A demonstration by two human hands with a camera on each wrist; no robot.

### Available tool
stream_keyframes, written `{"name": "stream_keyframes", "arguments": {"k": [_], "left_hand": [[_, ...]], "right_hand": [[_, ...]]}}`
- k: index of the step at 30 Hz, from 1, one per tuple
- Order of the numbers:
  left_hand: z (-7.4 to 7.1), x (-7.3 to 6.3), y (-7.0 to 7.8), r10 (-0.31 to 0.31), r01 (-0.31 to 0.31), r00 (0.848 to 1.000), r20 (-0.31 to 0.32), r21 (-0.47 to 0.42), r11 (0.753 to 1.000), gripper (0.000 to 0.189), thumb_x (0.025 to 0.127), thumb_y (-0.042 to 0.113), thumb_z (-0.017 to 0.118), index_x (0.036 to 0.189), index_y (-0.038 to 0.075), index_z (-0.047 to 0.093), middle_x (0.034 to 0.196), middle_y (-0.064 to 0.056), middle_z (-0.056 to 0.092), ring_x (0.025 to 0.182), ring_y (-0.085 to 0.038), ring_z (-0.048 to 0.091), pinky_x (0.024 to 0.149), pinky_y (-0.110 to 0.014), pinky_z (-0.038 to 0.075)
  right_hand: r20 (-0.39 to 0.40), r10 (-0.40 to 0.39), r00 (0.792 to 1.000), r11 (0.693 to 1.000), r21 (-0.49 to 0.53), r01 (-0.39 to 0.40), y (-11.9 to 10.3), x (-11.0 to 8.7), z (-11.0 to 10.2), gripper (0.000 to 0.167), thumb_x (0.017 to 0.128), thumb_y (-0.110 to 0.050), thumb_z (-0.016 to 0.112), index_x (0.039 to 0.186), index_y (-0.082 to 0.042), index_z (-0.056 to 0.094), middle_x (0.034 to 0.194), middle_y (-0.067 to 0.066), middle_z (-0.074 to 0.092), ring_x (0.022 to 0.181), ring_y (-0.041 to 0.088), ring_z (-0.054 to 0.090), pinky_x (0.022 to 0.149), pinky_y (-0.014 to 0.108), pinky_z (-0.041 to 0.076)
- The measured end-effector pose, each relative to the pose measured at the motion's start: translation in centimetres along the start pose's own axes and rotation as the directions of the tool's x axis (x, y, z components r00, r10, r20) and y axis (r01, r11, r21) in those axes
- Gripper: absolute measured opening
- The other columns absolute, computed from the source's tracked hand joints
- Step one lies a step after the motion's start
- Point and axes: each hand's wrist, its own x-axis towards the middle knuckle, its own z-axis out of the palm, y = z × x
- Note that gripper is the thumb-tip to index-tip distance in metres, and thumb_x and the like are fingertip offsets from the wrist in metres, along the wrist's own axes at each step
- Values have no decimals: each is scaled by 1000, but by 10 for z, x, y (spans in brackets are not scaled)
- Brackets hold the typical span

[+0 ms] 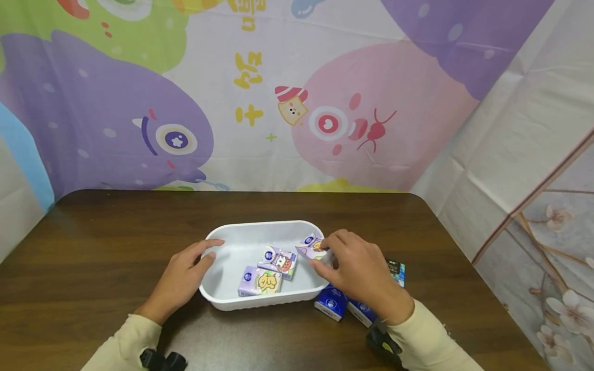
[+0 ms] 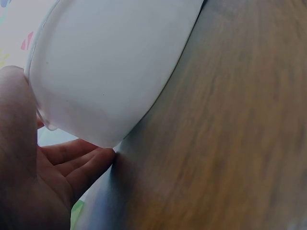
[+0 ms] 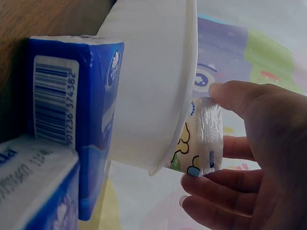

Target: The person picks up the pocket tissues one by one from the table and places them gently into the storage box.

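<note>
A white plastic basin (image 1: 260, 230) stands on the table, with two lilac cartoon tissue packs inside, one (image 1: 280, 262) overlapping the other (image 1: 260, 281). My left hand (image 1: 178, 278) grips its left end, thumb and index finger over the rim. In the left wrist view, the other fingers (image 2: 84, 167) lie along the outer wall. My right hand (image 1: 357, 263) pinches a third lilac tissue pack (image 1: 310, 246) between thumb and fingers at the basin's right end. In the right wrist view, this pack (image 3: 208, 139) shows beyond the rim, partly hidden by it.
Two dark blue tissue packs (image 1: 331, 303) (image 1: 362, 312) lie just outside the basin's right front corner, below my right hand. A small dark, colourful packet (image 1: 396, 271) shows behind that hand, partly covered. A cartoon-printed cloth (image 1: 260, 154) hangs behind the brown table (image 1: 116, 221).
</note>
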Motion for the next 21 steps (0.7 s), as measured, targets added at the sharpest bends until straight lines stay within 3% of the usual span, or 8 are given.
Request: {"name": "stream_keyframes", "arguments": {"k": [8, 21], "left_hand": [[0, 0, -1, 6, -6, 1000, 0, 4, 1000, 30, 102, 17, 54, 130, 16, 67, 136, -13, 61, 127, -31, 53, 102, -51, 39], [1, 0, -4, 6, -6, 1000, -5, -6, 1000, 30, 102, 15, 55, 129, 16, 67, 135, -13, 62, 125, -30, 54, 101, -51, 40]], "right_hand": [[14, -22, 1000, 1000, -13, 22, -3, -1, 3, 37, 82, -52, 79, 96, -18, 73, 94, -2, 64, 77, 12, 58, 53, 27, 47], [1, -37, 999, 999, 12, 37, -9, -4, 14, 36, 81, -52, 80, 97, -20, 72, 95, -1, 62, 78, 14, 57, 60, 33, 50]]}}
